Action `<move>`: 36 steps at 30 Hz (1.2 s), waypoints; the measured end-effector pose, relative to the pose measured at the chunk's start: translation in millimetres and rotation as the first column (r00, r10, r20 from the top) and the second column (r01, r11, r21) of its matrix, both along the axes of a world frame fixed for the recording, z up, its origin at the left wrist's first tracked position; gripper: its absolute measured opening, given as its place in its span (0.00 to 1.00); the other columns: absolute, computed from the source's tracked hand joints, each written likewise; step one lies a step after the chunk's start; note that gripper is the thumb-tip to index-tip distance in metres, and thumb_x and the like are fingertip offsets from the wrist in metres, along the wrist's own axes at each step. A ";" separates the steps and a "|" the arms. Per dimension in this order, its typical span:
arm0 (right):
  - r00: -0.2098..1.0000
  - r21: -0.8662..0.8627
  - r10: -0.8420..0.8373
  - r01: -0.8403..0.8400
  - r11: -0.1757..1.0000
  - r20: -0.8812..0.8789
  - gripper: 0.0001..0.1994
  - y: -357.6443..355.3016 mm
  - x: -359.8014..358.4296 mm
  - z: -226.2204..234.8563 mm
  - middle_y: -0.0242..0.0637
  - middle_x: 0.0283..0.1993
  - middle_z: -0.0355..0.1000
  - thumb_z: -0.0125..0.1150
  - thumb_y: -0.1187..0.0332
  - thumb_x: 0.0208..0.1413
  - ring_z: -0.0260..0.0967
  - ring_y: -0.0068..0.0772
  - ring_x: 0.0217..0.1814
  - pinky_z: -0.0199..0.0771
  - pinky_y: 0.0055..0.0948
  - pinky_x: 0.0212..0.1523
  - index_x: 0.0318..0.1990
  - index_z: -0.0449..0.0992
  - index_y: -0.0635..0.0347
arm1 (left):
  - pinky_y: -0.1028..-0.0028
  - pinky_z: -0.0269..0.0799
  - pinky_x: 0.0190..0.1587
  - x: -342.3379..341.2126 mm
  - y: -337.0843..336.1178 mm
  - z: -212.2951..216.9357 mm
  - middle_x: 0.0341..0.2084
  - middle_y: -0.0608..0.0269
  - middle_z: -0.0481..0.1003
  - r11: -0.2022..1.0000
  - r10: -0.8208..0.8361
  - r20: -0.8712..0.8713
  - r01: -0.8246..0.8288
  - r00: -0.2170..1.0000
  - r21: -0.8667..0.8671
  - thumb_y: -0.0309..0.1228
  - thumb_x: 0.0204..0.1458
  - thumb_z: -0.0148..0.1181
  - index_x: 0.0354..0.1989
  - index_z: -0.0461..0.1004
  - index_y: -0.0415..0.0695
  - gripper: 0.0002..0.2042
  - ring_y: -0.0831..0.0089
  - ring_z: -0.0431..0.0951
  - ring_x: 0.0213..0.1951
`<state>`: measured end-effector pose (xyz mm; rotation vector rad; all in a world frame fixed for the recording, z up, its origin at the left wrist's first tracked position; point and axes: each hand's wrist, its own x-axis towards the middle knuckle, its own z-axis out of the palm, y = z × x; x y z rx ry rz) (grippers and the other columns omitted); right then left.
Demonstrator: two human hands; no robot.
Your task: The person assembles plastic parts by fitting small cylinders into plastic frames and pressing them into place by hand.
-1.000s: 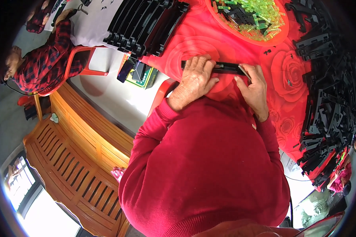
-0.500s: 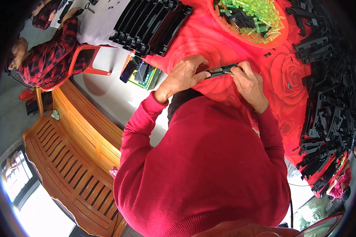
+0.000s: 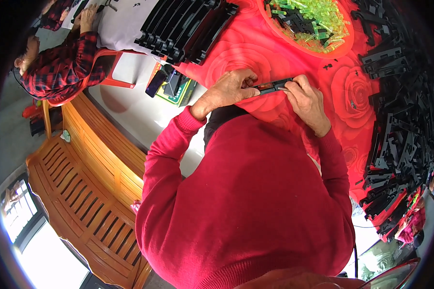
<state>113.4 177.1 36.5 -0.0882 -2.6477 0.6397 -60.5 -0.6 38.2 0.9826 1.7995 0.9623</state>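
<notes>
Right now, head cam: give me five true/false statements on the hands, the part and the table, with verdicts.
1. Both hands hold one long black part. True: the left hand grips one end of the black part, the right hand the other.
2. The tablecloth is plain blue. False: the tablecloth is red with a rose print.
3. The tray of translucent green pieces lies beyond the hands. True.
4. The pile of black parts lies on the person's left. False: it lies on the right.
5. The wooden bench carries stacked black parts. False: the stack of black parts lies on the table.
</notes>
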 end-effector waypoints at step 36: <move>0.999 -0.271 0.049 -0.042 0.962 0.019 0.10 -22.6 -32.4 18.4 0.40 0.35 0.68 0.60 0.79 0.48 0.71 0.45 0.29 0.71 0.39 0.27 0.38 0.72 0.61 | 0.66 0.71 0.33 57.6 -12.5 4.1 0.25 0.55 0.75 0.827 0.528 -0.473 -0.299 0.706 0.476 0.28 0.46 0.65 0.37 0.76 0.37 0.11 0.59 0.76 0.29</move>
